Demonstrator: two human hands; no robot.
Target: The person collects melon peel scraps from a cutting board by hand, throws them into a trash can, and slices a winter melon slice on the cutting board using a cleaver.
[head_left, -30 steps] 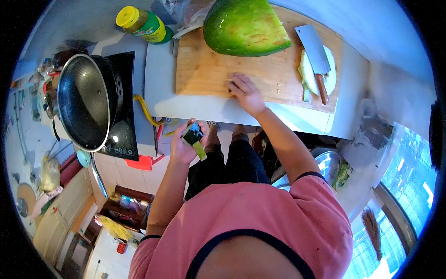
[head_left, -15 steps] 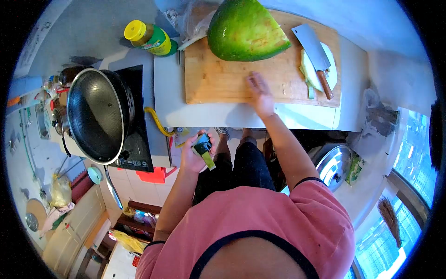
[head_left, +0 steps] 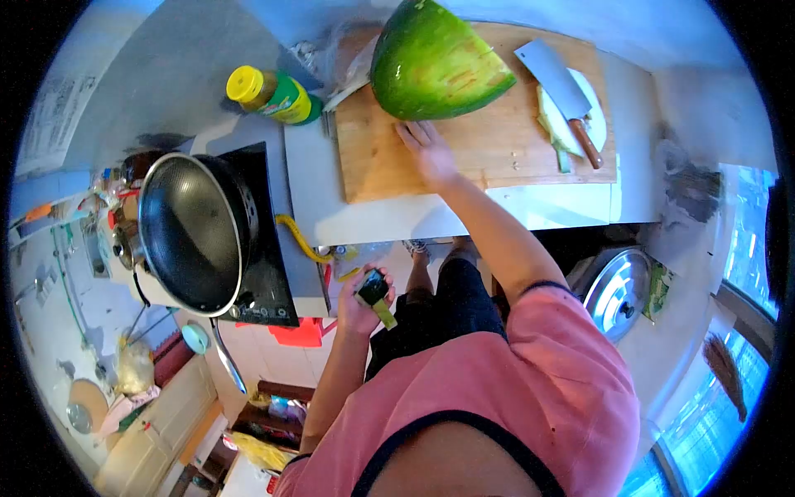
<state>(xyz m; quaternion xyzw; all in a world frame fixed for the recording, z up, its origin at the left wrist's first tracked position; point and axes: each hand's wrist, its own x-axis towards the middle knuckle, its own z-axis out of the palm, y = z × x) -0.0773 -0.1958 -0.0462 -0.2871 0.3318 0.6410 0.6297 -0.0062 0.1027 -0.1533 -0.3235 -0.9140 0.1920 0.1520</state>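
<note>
- Left hand (head_left: 358, 310), off the board's (head_left: 373, 157) near edge, curls round dark scraps (head_left: 374, 287); cup them snugly.
- Right hand (head_left: 431, 157), outstretched, seemingly empty, lies on the board by the melon (head_left: 439, 70); press lightly.

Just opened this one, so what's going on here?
A person is at a kitchen counter. Their left hand holds some green scraps off the counter's edge, while the right hand is at the cutting board, fingers close to a large, cut green melon. A cleaver lies across a pale slice at the board's right end. A wok sits to the left.
</note>
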